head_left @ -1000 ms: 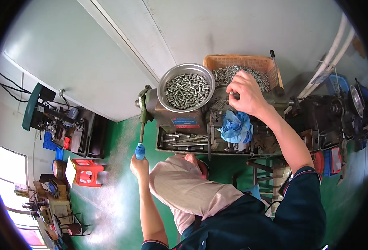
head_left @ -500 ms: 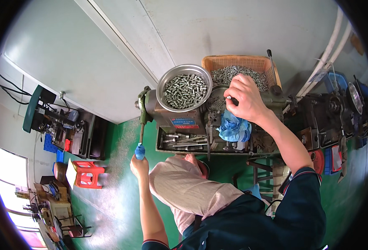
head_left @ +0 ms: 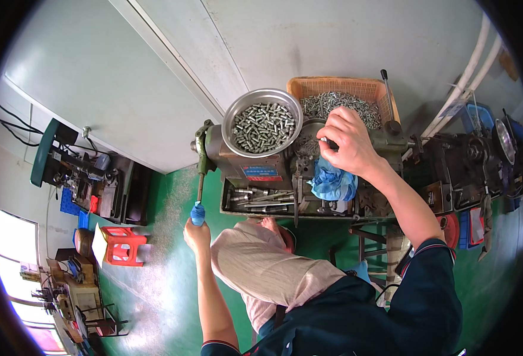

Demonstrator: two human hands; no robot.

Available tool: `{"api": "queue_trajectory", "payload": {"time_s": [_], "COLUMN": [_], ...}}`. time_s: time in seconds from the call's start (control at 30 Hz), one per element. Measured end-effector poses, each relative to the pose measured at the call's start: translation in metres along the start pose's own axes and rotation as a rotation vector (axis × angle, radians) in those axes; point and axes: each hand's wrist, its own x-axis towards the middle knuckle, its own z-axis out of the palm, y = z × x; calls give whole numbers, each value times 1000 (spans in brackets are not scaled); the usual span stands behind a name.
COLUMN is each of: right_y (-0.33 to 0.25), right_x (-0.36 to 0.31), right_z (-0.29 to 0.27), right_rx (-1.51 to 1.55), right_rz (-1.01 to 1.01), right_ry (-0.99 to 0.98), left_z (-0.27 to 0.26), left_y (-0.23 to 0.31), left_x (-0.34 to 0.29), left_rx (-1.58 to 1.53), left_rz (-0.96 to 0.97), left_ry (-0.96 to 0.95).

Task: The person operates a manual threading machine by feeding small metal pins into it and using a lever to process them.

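My right hand point(head_left: 349, 141) pinches a small metal part point(head_left: 324, 139) at two o'clock from view centre, and I'd want that grip light and straight, with my left hand point(head_left: 198, 235), curled round the blue-wrapped lever handle point(head_left: 198, 213) at eight o'clock, steady.

You're in a metal workshop here: a grimy machine point(head_left: 233, 168) in front of you, a steel bowl point(head_left: 261, 95) atop it and an orange basket point(head_left: 350, 85) behind, both heaped with small metal parts point(head_left: 264, 127)! A tray point(head_left: 249, 214) below holds metal rods point(head_left: 271, 209), a green-covered machine point(head_left: 86, 169) stands off to your left, and green floor point(head_left: 169, 237) spreads around you
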Motion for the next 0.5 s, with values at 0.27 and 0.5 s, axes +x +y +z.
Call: {"api": "queue_trajectory", "payload": {"time_s": [0.27, 0.5], "right_y": [-2, -1], "right_x": [0, 0], "right_z": [-2, -6], "right_rx": [-82, -169], "right_rz": [-72, -148], "right_ry": [163, 255], "left_z": [0, -4], "left_y": [-1, 2], "left_x": [0, -1], "left_rx": [-1, 14], "left_rz": [-8, -37], "left_ry": [20, 2]}}
